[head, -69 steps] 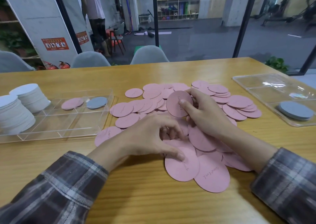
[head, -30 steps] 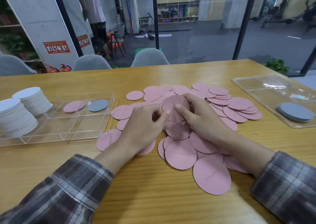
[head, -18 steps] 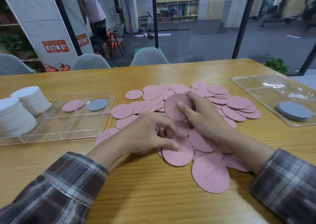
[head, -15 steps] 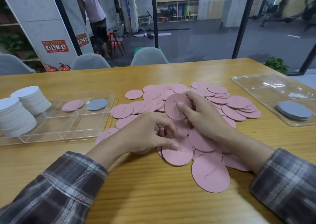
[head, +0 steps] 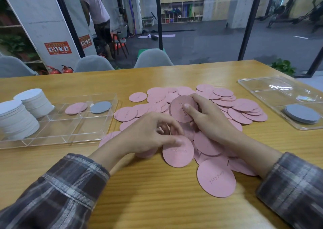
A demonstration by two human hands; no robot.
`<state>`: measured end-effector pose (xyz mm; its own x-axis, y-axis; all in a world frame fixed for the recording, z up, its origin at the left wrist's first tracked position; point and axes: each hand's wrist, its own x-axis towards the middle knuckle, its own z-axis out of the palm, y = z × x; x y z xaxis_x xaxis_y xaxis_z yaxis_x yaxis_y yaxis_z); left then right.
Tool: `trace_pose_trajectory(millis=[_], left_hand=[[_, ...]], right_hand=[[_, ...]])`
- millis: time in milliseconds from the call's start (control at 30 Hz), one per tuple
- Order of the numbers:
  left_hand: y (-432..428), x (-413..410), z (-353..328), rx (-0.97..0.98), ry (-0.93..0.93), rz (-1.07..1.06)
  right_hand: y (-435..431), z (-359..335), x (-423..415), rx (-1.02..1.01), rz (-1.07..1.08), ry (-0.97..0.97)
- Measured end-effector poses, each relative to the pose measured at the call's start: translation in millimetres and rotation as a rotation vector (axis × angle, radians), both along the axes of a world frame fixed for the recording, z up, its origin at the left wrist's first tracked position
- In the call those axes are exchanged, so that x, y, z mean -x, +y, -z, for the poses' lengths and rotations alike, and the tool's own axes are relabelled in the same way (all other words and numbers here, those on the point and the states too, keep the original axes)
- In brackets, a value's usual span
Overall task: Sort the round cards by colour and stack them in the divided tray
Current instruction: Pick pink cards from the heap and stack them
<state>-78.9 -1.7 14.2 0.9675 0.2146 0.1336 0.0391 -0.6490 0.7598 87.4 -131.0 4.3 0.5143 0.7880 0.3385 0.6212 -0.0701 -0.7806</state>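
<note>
Hands working through pink cards

The person's right hand (head: 208, 117) is gripping a lifted card (head: 181, 109), thumb across its face and fingers behind. It is standing tilted on edge above the pile (head: 244, 110), face toward the person, its writing running up and down. The left hand (head: 150, 134) is curling over the pile, thumb pressing a flat card (head: 178, 152); whether it is pinching it, I cannot tell. The divided tray (head: 73, 124) is sitting to the left, holding one pink card (head: 76, 108) and one grey card (head: 100, 107) in its far compartments.

My left hand (head: 148, 134) covering some pink cards (head: 244, 110), my sleeves (head: 70, 185) running off the bottom edge, white stack (head: 15, 120) being cut by the left edge.
</note>
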Motion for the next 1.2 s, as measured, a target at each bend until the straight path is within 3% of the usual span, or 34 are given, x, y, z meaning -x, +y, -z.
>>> trace_pose_trajectory(millis=[367,500,600,700,767,933,1200], left_hand=[[10.9,-5.4,-3.1,0.551,-0.176,-0.349],[1.3,-9.8,0.5,0.584,-0.141,-0.442],[-1.0,-10.9,2.3,0.475,-0.151,-0.456],[2.2,-10.6,9.3,0.005,-0.183,-0.458],[1.6,-9.7,12.7,-0.195,-0.193,-0.406],[-3.9,-8.1,17.0,-0.305,-0.108,-0.282],[3.0,-4.1,9.7,-0.314,0.058,-0.224]], right_hand=[[-0.2,-3.8,3.6,-0.030,-0.037,0.224],[-0.8,-4.8,7.6,0.014,-0.054,0.161],[-0.6,-2.4,6.5,0.024,-0.052,0.087],[0.3,0.5,2.7,0.004,-0.030,0.053],[0.9,1.2,-0.2,-0.010,-0.010,0.042],[2.2,3.3,-4.8,-0.017,0.019,0.023],[1.4,3.3,-5.0,-0.022,0.026,0.012]])
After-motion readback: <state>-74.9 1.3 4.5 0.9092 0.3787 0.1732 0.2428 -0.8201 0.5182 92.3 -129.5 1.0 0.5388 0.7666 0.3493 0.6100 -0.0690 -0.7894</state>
